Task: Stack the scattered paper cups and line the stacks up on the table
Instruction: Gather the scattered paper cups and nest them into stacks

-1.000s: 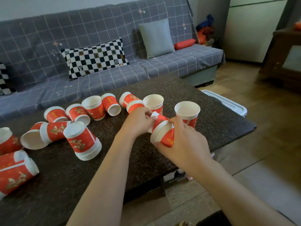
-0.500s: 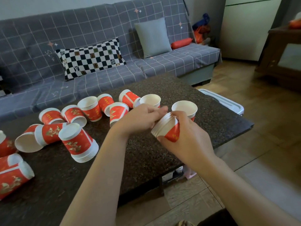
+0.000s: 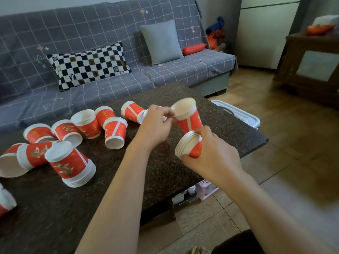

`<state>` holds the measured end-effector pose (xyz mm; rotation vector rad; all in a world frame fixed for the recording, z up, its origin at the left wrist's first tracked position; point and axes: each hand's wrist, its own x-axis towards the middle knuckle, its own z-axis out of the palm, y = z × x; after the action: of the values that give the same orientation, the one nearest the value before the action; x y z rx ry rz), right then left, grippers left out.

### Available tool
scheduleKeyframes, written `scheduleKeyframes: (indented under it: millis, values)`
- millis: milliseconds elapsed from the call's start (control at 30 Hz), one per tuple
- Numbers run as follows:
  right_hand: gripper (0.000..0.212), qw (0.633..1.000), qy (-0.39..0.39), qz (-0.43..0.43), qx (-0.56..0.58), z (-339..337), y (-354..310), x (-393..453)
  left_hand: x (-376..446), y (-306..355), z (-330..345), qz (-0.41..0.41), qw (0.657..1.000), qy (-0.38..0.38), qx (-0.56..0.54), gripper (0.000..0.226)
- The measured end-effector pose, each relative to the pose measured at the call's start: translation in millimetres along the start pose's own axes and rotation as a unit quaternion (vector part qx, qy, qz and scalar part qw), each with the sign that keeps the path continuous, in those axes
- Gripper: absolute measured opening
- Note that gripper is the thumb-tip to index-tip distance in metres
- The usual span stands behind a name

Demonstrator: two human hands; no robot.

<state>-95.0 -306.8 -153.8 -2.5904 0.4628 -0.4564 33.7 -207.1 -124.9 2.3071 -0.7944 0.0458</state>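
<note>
Red-and-white paper cups lie scattered on a dark speckled table point(image 3: 113, 180). My right hand point(image 3: 212, 158) is closed around a nested stack of cups point(image 3: 189, 146), held on its side above the table's right part with the rims facing left. My left hand point(image 3: 156, 123) pinches the rim of a single cup point(image 3: 187, 116). That cup is tilted, mouth up, and its base points down at the stack's open end. An upside-down stack point(image 3: 71, 164) stands at the left. Several loose cups point(image 3: 86, 123) lie or stand behind it.
More cups lie at the table's left edge point(image 3: 5, 200). A grey checked sofa point(image 3: 110, 33) with cushions runs behind the table. A clear plastic box point(image 3: 238, 114) sits on the floor by the table's right edge, and a dark wooden cabinet point(image 3: 311, 66) stands at the far right.
My left hand left the stack's mouth and took the single cup by its rim. That cup was upright on the table and is now tilted toward the stack. The right hand's stack dropped slightly.
</note>
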Motion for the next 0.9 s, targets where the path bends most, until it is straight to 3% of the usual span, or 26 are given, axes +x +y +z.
scheduleKeyframes:
  millis: [133, 267, 400, 467, 533, 667, 767, 900]
  values:
    - [0.065, 0.998, 0.019, 0.035, 0.038, 4.2, 5.4, 7.2, -10.6, -0.4, -26.6, -0.034, 0.995, 0.007, -0.093, 0.016]
    - [0.068, 0.991, 0.041, 0.013, 0.126, 9.7, -0.3, 12.7, -22.3, -10.1, -35.3, -0.057, 0.982, -0.097, -0.151, 0.021]
    - [0.078, 0.984, 0.021, -0.023, 0.176, 23.4, -12.7, 16.8, -28.2, -19.3, -37.2, -0.057, 0.97, -0.21, -0.107, 0.028]
    - [0.085, 0.98, 0.015, -0.026, 0.196, 30.0, -17.4, 22.9, -31.9, -19.7, -38.3, -0.059, 0.964, -0.229, -0.118, 0.027]
    - [0.089, 0.974, 0.043, -0.026, 0.222, 32.3, -20.9, 32.3, -31.5, -23.8, -33.5, -0.063, 0.974, -0.165, -0.144, 0.024]
    - [0.09, 0.958, 0.103, 0.001, 0.267, 35.0, -18.8, 58.9, -17.2, -45.8, -18.4, -0.026, 0.995, 0.089, -0.046, 0.025]
    - [0.084, 0.949, 0.131, 0.034, 0.285, 40.7, -6.5, 75.0, -9.9, -58.5, -10.9, -0.022, 0.991, 0.133, 0.028, 0.034]
    - [0.073, 0.943, 0.151, 0.022, 0.296, 53.1, 5.4, 83.9, -0.4, -63.3, -0.1, -0.042, 0.989, 0.092, 0.112, 0.032]
